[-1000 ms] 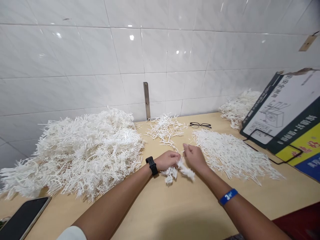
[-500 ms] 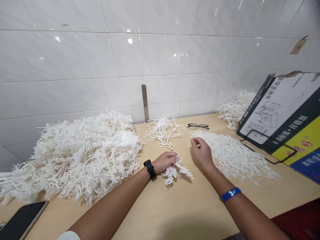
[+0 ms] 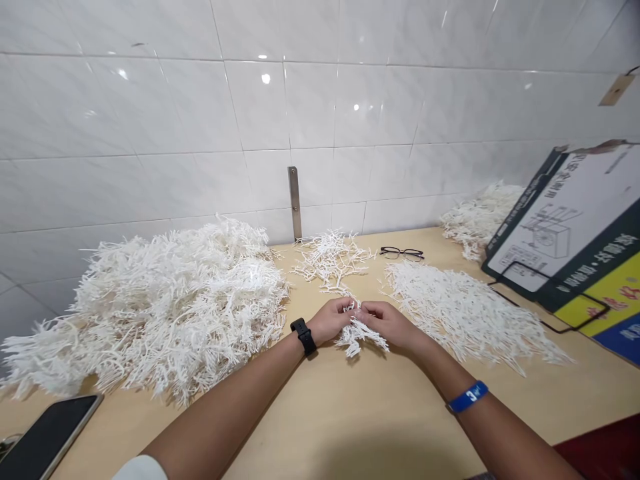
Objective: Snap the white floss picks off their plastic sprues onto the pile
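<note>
In the head view my left hand (image 3: 334,320) is closed around a small bunch of white branched plastic sprigs (image 3: 361,335) above the table's middle. My right hand (image 3: 389,324) meets it there, fingertips pinched at the top of the same bunch. What exactly sits between the right fingertips is partly hidden. To the left spreads a large heap of white branched sprigs (image 3: 185,307). Straight ahead of the hands lies a smaller pile of bare white branching stems (image 3: 333,260). A flat layer of small white pieces (image 3: 460,310) covers the table right of my right hand.
A pair of glasses (image 3: 401,253) lies behind the hands. On the right a printed box (image 3: 565,227) leans beside a black wire stand (image 3: 570,327), with another white pile (image 3: 480,213) behind. A phone (image 3: 47,437) rests at front left. A metal strip (image 3: 295,203) stands against the tiled wall.
My right hand has moved left from the edge of the flat layer to the bunch in my left hand. The left hand keeps its hold. The view has shifted slightly.
</note>
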Action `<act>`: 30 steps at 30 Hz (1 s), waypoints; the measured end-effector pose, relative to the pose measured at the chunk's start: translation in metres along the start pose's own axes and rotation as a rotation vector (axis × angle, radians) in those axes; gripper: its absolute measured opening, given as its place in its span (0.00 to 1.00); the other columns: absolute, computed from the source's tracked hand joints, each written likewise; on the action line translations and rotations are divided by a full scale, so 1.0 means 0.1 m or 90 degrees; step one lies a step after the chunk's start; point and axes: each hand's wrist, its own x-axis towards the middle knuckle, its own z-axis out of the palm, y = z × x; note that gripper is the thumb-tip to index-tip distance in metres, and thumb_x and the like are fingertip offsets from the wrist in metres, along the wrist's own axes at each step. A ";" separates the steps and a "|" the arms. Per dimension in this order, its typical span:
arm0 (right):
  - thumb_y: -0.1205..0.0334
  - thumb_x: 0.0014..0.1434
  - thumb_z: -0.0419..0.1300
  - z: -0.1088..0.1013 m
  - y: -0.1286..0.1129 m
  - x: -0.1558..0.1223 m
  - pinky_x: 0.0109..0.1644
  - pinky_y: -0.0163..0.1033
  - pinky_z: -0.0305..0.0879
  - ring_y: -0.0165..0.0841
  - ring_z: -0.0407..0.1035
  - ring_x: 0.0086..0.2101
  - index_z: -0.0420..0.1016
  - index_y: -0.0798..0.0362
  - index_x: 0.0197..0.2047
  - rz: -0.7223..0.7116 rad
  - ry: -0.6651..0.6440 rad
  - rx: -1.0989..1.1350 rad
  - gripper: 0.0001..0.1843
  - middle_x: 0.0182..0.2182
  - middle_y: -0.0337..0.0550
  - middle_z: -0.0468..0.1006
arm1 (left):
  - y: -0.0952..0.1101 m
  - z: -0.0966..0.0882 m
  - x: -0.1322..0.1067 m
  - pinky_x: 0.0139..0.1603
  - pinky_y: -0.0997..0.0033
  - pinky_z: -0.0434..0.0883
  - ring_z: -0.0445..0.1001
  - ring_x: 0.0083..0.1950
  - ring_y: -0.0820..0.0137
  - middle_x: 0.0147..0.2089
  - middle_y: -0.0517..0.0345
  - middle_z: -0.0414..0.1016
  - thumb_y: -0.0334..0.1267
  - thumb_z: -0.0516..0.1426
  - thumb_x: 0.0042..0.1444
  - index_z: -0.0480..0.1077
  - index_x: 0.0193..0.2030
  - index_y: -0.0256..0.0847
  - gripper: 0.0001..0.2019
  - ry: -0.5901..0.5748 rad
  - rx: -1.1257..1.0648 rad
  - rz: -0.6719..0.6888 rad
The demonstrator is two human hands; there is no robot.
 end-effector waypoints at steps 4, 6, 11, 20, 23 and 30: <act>0.44 0.61 0.53 0.00 -0.01 -0.01 0.31 0.33 0.51 0.27 0.54 0.27 0.65 0.56 0.27 0.003 -0.020 0.006 0.23 0.23 0.35 0.60 | 0.00 0.00 0.00 0.33 0.75 0.59 0.61 0.29 0.77 0.27 0.62 0.63 0.54 0.61 0.48 0.65 0.32 0.35 0.22 0.016 -0.017 -0.008; 0.43 0.61 0.53 0.00 -0.02 -0.02 0.31 0.33 0.51 0.28 0.54 0.27 0.64 0.56 0.26 0.008 -0.015 0.015 0.24 0.23 0.36 0.60 | 0.01 0.00 -0.01 0.32 0.75 0.59 0.60 0.28 0.77 0.27 0.63 0.63 0.54 0.62 0.47 0.65 0.32 0.35 0.22 0.016 -0.040 -0.024; 0.41 0.59 0.54 0.02 -0.02 -0.02 0.29 0.33 0.49 0.27 0.51 0.26 0.62 0.55 0.24 0.023 -0.014 0.051 0.25 0.22 0.35 0.57 | 0.01 -0.01 -0.02 0.31 0.76 0.57 0.59 0.27 0.78 0.27 0.64 0.62 0.54 0.63 0.46 0.63 0.32 0.35 0.22 -0.017 -0.084 -0.038; 0.45 0.59 0.54 -0.10 -0.02 0.01 0.34 0.37 0.58 0.31 0.61 0.27 0.63 0.53 0.23 -0.033 0.178 0.124 0.22 0.23 0.39 0.67 | 0.07 -0.03 0.00 0.31 0.75 0.59 0.64 0.29 0.77 0.31 0.59 0.66 0.34 0.62 0.42 0.64 0.31 0.35 0.11 -0.033 -0.232 -0.049; 0.44 0.58 0.55 -0.18 0.00 0.02 0.27 0.35 0.52 0.28 0.52 0.22 0.56 0.51 0.20 0.054 0.442 0.005 0.24 0.18 0.34 0.58 | 0.06 -0.02 0.01 0.29 0.76 0.58 0.64 0.29 0.77 0.31 0.59 0.67 0.33 0.62 0.41 0.65 0.32 0.35 0.11 -0.002 -0.219 -0.067; 0.42 0.55 0.57 -0.30 0.10 -0.01 0.22 0.36 0.46 0.27 0.47 0.19 0.51 0.49 0.20 0.134 0.705 0.037 0.26 0.16 0.31 0.51 | -0.01 -0.02 0.03 0.30 0.76 0.57 0.63 0.28 0.78 0.29 0.61 0.66 0.43 0.62 0.47 0.65 0.32 0.34 0.14 0.014 -0.168 -0.054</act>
